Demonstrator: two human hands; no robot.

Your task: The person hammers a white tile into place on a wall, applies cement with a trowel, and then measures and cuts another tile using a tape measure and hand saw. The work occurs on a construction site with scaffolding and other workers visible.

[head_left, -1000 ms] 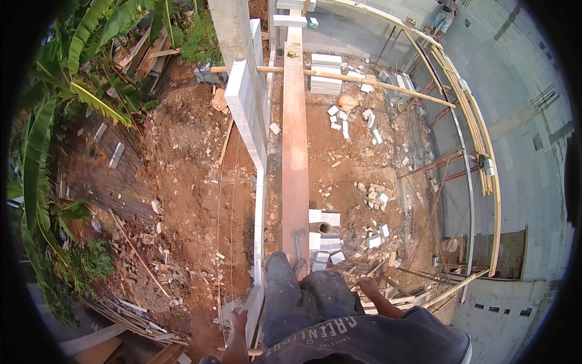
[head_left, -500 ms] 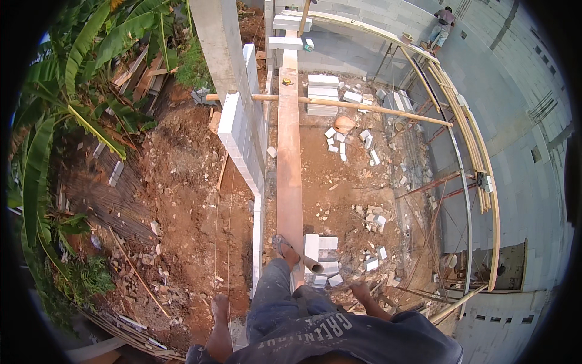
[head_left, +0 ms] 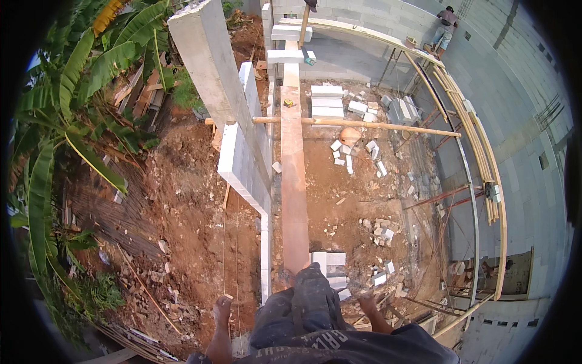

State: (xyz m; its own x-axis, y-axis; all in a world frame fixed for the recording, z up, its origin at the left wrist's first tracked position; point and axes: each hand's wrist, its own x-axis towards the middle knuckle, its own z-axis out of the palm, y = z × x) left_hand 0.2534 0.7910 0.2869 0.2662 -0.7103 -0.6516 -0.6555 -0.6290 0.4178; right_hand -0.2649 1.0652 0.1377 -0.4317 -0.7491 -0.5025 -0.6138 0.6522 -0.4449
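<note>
My left hand (head_left: 222, 308) hangs out beside my left thigh, above the reddish ground outside the low white block wall (head_left: 264, 261). My right hand (head_left: 367, 302) is held out on the other side, above the rubble-strewn floor. Both look empty, their small fingers loosely apart, and neither touches anything. Beneath me a long narrow plank (head_left: 293, 182) runs straight ahead. One bent knee covers its near end and hides most of my feet. A yellow tape measure (head_left: 288, 103) lies farther along the plank.
A wooden pole (head_left: 364, 125) crosses the plank ahead. A concrete column (head_left: 209, 67) rises at left by stacked white blocks (head_left: 242, 158). More blocks (head_left: 327, 104) lie on the floor at right. Bamboo poles (head_left: 470, 127) line the grey wall; a person (head_left: 445, 29) works far right.
My view has shifted, so the scene sits lower. My forward foot on the plank is now mostly hidden, and the other knee has come forward. Both hands remain out at my sides.
</note>
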